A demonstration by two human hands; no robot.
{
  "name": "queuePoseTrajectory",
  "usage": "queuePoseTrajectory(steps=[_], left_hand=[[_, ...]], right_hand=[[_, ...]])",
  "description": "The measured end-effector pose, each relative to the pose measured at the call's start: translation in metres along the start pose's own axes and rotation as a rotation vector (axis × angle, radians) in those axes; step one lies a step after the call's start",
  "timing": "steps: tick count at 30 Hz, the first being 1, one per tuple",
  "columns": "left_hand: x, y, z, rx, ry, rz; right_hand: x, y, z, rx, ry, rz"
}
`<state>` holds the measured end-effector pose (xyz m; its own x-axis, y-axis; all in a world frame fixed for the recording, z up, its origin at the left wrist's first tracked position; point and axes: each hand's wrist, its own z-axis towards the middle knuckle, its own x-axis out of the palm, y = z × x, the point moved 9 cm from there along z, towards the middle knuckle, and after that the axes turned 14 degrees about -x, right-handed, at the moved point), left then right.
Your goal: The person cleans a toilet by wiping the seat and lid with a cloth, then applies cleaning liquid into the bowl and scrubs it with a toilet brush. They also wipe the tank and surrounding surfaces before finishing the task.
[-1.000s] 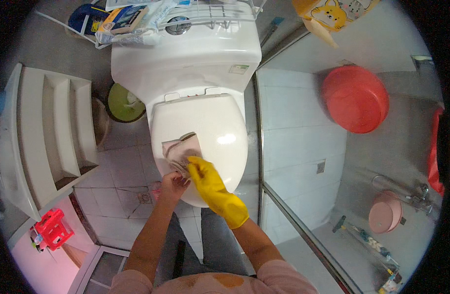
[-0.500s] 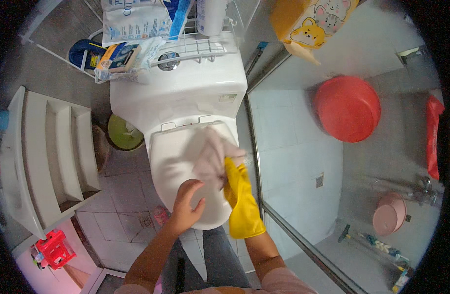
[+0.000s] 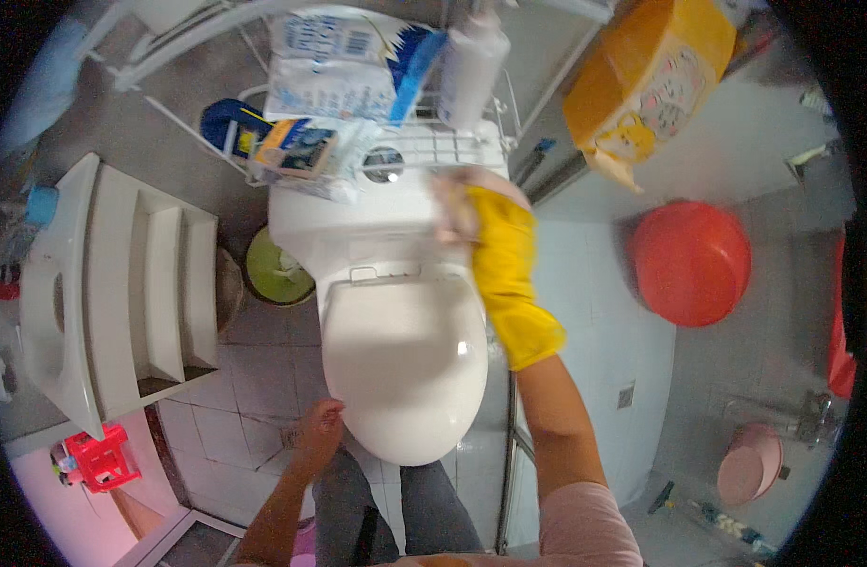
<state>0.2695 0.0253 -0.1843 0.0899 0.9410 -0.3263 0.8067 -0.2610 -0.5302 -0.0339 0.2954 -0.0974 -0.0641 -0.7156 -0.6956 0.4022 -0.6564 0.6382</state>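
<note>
1. While the L hand (image 3: 321, 427) hangs nr the toilet lid (image 3: 405, 369), its fingers look curled, can't tell how tight tbh.
2. R hand (image 3: 501, 231), in yellow glove (image 3: 525, 326), has fingers gripping a pinkish cloth (image 3: 455, 213), kinda blurry.
3. Cloth's at the tank (image 3: 353, 227), R side.

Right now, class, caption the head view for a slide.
Yellow-gloved right fingers hold a pale cloth at the white toilet tank.

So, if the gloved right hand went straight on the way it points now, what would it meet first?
Beyond its cloth, the right hand would probably meet the white wire rack over the toilet tank, though depth is unclear.
</note>
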Motion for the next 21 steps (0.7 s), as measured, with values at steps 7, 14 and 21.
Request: queuePoseTrajectory(steps=[7, 14, 21], left_hand=[[-0.142, -0.024, 0.042, 0.329, -0.292, -0.063], [-0.106, -0.275, -0.015, 1.073, -0.614, 0.449], [-0.099, -0.348, 0.035, 1.159, -0.595, 0.476]], right_hand=[[-0.069, -0.099, -0.126, 0.407, -0.333, 0.477], [-0.033, 0.024, -0.156, 0.901, -0.443, 1.018], [-0.005, 0.085, -0.13, 0.899, -0.403, 0.99]])
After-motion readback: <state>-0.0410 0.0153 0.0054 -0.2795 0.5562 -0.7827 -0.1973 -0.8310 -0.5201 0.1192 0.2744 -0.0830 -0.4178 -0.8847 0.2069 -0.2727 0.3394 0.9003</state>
